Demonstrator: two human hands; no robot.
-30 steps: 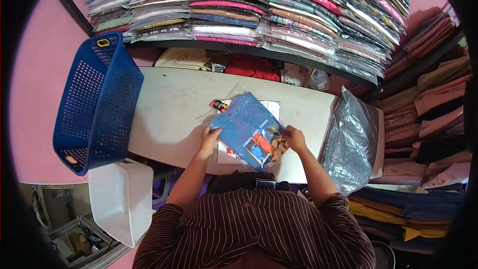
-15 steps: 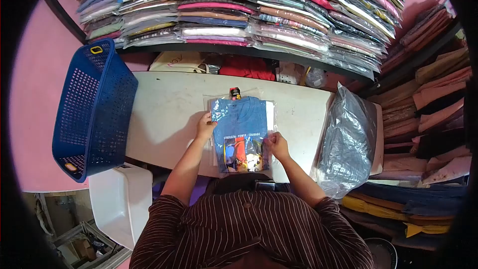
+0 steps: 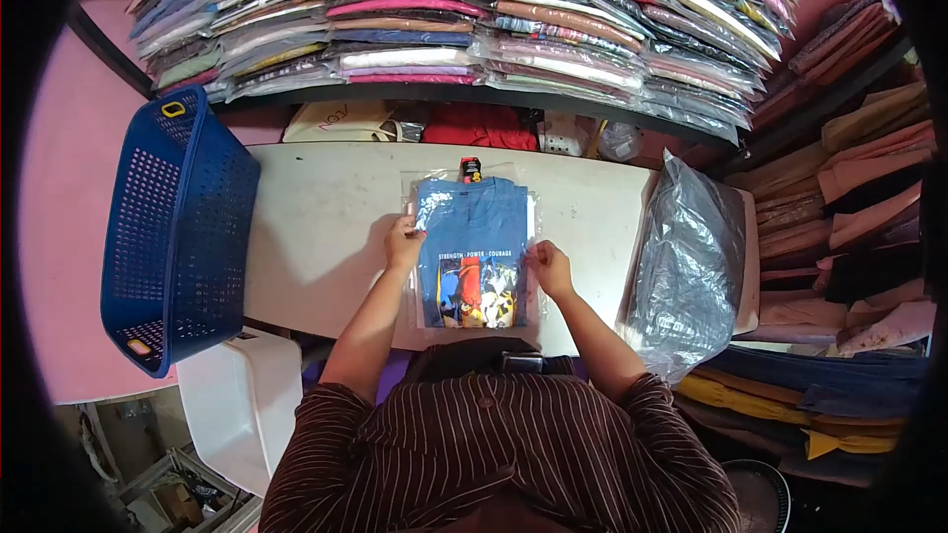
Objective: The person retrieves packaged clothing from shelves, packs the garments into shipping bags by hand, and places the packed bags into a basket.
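Note:
A folded blue T-shirt point(image 3: 472, 219) with a colourful print and the words "STRENGTH · POWER · COURAGE" lies inside a clear plastic bag point(image 3: 534, 222) on the white table. A dark red-and-yellow tag point(image 3: 471, 169) shows above its collar. My left hand point(image 3: 403, 240) grips the bag's left edge, thumb on top. At the right edge, my right hand point(image 3: 549, 266) has its fingers closed in a pinch on the plastic. White backing shows along the shirt's side.
A blue perforated basket point(image 3: 183, 237) stands at the table's left, above a white bin point(image 3: 222, 410). To the right lies a grey plastic-wrapped bundle point(image 3: 688, 266). Bagged folded clothes point(image 3: 415, 10) fill the shelf above the white table point(image 3: 321, 197). More clothes point(image 3: 869, 178) hang on the right.
The bagged T-shirt now lies flatter and the glare on it is less, so its print shows more clearly. Both hands stay at its sides. The view has shifted slightly.

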